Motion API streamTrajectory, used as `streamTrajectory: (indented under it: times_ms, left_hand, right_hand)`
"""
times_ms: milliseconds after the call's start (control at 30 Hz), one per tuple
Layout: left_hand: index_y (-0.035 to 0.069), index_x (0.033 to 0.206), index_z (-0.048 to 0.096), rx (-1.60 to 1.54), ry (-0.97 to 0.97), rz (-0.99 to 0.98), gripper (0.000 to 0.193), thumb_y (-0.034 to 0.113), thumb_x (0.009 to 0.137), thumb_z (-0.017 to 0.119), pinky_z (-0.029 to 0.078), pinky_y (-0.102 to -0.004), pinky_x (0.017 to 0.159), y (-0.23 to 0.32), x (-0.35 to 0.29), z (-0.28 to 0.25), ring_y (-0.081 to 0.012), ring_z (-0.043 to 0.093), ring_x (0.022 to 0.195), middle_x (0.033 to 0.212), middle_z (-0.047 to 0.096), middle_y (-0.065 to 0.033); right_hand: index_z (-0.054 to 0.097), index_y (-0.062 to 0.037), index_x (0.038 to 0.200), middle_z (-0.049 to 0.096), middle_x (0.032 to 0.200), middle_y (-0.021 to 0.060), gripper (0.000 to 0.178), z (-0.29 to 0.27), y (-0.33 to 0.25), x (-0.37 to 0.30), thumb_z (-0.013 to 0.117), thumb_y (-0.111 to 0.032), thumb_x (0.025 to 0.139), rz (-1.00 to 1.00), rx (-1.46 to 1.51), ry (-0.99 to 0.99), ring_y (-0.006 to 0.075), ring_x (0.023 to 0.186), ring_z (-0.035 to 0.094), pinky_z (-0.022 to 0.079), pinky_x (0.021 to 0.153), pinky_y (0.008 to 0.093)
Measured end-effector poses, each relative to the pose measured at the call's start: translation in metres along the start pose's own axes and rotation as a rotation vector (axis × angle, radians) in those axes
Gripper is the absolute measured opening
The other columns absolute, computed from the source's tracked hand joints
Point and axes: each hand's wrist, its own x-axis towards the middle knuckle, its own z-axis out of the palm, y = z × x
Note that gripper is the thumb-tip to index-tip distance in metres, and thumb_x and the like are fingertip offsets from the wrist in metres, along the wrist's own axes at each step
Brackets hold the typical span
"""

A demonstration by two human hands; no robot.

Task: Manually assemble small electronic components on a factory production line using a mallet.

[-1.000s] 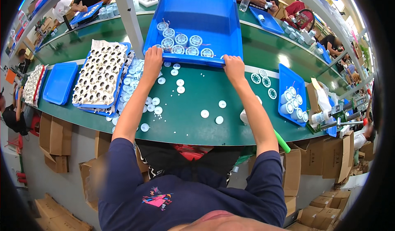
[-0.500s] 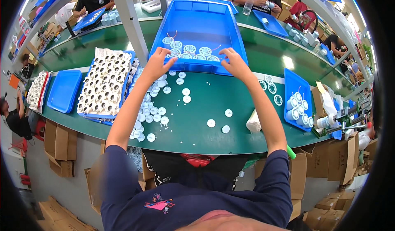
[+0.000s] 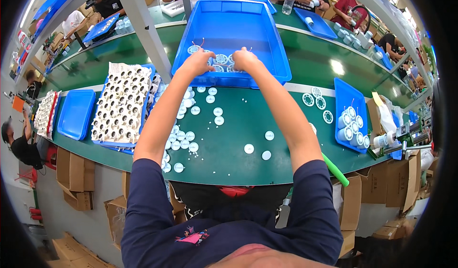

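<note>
While in bin, cylinders between fingers.

Blue bin, pale-blue cylinders, green tabletop, cream tray dotted dark, navy shirt

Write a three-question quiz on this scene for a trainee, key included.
1. True or false: the bare left hand and bare right hand both reach over the near end of the large blue plastic bin.
2. Which lies right of that bin: (a) the cream moulded egg-crate sheet, or (b) the small blue plastic tray holding pale blue cylinders?
3. How many flat white rings lie on the green tabletop left of that tray?
Key: 1 true; 2 b; 3 four.
</note>
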Motion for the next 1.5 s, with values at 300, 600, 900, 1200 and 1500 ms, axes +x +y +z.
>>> streamTrajectory:
  times_ms: [300,600,900,1200,1500]
  left_hand:
    - [0.023,0.136,0.065,0.31,-0.241,0.001,0.061,0.028,0.079,0.086,0.052,-0.045,0.103,0.031,0.016,-0.005,-0.0382,0.062,0.12,0.13,0.059,-0.0217]
    - [0.016,0.145,0.057,0.233,-0.265,-0.007,0.08,0.04,0.075,0.086,0.05,-0.0461,0.107,-0.01,0.029,-0.007,-0.0394,0.059,0.128,0.142,0.056,-0.0251]
    - [0.02,0.134,0.063,0.226,-0.275,0.106,0.064,0.011,0.075,0.085,0.055,-0.0483,0.097,0.004,0.034,-0.009,-0.04,0.066,0.113,0.13,0.062,-0.0187]
    - [0.023,0.14,0.059,0.28,-0.258,0.155,0.062,0.012,0.083,0.081,0.053,-0.0466,0.1,0.031,0.019,-0.012,-0.0414,0.065,0.113,0.126,0.064,-0.0197]
    - [0.027,0.142,0.061,0.358,-0.288,0.139,0.063,0.006,0.084,0.075,0.055,-0.0454,0.097,0.03,0.027,-0.012,-0.0387,0.066,0.114,0.126,0.066,-0.0185]
  right_hand:
    - [0.078,-0.0017,0.106,0.075,0.107,0.0261,0.029,0.003,0.043,-0.014,0.078,-0.012,0.079,-0.121,-0.07,0.135,0.041,0.105,0.073,0.06,0.093,0.0467]
    - [0.071,-0.0097,0.123,0.065,0.119,0.0244,0.043,-0.047,0.066,-0.106,0.078,-0.012,0.08,-0.143,0.186,0.521,0.0428,0.103,0.069,0.057,0.094,0.0455]
    - [0.066,-0.0075,0.119,0.06,0.115,0.0204,0.038,0.017,-0.03,-0.263,0.07,-0.004,0.081,-0.541,0.342,0.202,0.0392,0.102,0.065,0.056,0.091,0.0472]
    - [0.066,0.0041,0.107,0.057,0.112,0.0276,0.041,0.088,-0.086,-0.27,0.077,0.002,0.068,-0.567,0.053,0.176,0.0408,0.098,0.064,0.061,0.077,0.045]
    - [0.062,-0.0005,0.121,0.053,0.126,0.0254,0.047,0.068,-0.043,-0.259,0.072,0.007,0.076,-0.422,0.09,0.146,0.0418,0.11,0.062,0.061,0.085,0.0469]
